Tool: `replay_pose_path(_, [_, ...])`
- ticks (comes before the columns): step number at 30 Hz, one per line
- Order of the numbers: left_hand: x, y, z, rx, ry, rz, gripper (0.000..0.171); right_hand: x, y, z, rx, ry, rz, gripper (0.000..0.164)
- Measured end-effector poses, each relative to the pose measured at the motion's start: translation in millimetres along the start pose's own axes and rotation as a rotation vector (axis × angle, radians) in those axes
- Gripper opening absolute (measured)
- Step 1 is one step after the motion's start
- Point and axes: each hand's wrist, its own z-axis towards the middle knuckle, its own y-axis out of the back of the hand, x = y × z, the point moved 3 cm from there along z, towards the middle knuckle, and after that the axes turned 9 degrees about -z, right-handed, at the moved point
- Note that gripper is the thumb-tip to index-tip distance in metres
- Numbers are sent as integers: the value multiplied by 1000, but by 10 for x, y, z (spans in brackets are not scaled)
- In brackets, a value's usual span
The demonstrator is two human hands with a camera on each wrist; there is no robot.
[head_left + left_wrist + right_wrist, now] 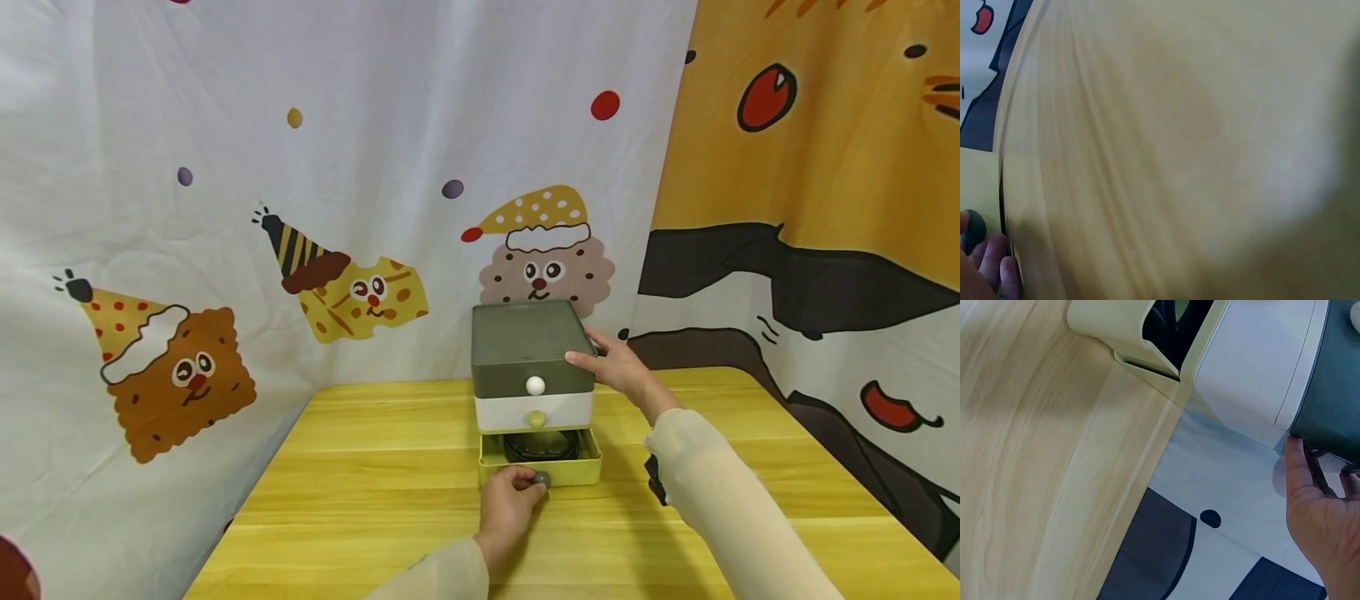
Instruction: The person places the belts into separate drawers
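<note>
A small three-tier drawer box stands at the back of the table, with a dark green top, a white middle drawer and a yellow-green bottom drawer pulled out toward me. Inside that drawer lies a coiled black object, perhaps a cable. My left hand pinches the round grey-green knob on the bottom drawer's front; the left wrist view catches the same knob between thumb and fingers. My right hand rests against the right side of the dark green top, fingers extended.
The wood-grain table extends around the box on both sides. Right behind it hangs a cartoon-printed cloth. A small black item shows at my right sleeve.
</note>
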Motion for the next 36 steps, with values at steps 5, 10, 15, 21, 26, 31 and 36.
replay_pose_path(5, [-9,4,67,10,14,8,11,8,0,-5,1,-3,7,94])
replay_pose_path(10, [-5,7,108,6,22,11,11,21,-2,-6,-2,-4,8,91])
replay_pose_path(15, [5,0,140,9,26,16,10,27,0,-10,-2,-4,11,90])
replay_pose_path(21, [20,-13,201,12,31,21,9,24,-1,-8,-4,-9,7,90])
replay_pose_path(26, [28,-20,256,3,34,37,9,20,3,-8,-3,-4,13,89])
replay_pose_path(31, [28,-25,304,-2,43,42,9,9,7,0,-2,2,19,90])
replay_pose_path(36, [29,-18,342,-11,49,73,9,-4,7,11,-4,0,16,93])
